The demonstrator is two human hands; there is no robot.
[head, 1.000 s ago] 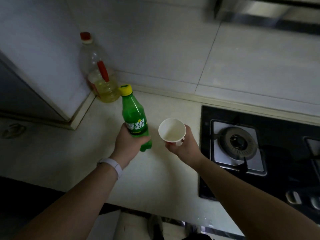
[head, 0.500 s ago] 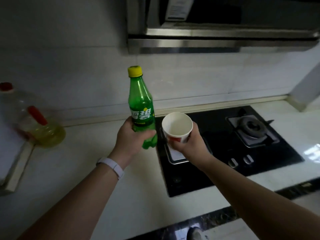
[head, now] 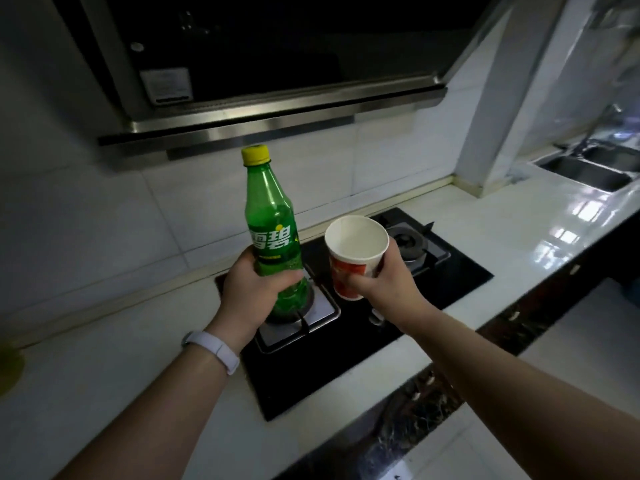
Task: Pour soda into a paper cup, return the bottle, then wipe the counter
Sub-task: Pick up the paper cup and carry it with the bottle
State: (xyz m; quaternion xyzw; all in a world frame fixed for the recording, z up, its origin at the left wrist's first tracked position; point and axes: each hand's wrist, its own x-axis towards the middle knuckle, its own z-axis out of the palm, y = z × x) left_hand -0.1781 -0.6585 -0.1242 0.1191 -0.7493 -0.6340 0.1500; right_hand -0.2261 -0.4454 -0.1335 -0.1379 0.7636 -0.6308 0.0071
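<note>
Above the white counter (head: pixel 131 368), from left to right: a yellow object at the far left edge, mostly cut off and not identifiable. Left forearm reaching in from the lower left, white wristband (head: pixel 213 346) on the wrist. Left hand (head: pixel 247 294) wrapped round the lower body of the bottle (head: pixel 273 237), thumb across the front below the label; bottle green, upright, yellow cap (head: pixel 255 155) on, held in the air over the left burner of the black hob (head: pixel 460 275). Just beside the bottle, not touching it, the cup (head: pixel 356 251): white inside, red print outside, tilted slightly with its mouth toward the camera, nothing visible in it. Right hand (head: pixel 388 282) holds the cup from the right and below, thumb on its front, fingers behind, over the hob between the two burners. Range hood (head: pixel 270 126) on the tiled wall above. Steel sink (head: pixel 585 171) at the far right, well apart from both hands.
</note>
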